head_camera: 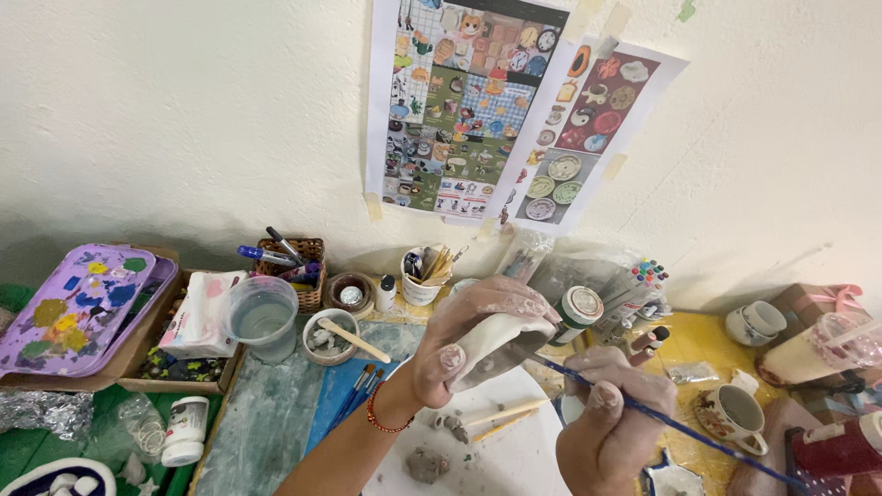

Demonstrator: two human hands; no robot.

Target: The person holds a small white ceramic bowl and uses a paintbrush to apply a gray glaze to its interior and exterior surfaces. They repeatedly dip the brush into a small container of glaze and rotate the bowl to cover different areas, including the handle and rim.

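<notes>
My left hand (459, 335) is raised over the table and grips a pale, unglazed clay piece (496, 347), its fingers dusted with clay. A red bead bracelet circles that wrist. My right hand (611, 413), lower right, holds a thin blue-handled paintbrush (671, 421) whose tip reaches up to the clay piece. Below the hands lies a white work board (524, 455) with small grey clay lumps and wooden modelling sticks.
A purple paint palette (78, 308) sits at far left, with a clear plastic cup of water (262, 317), a small bowl with a stick (333, 338), brushes, a pen basket and paint jars. Cups stand at right (735, 415). Printed reference sheets hang on the wall (478, 110).
</notes>
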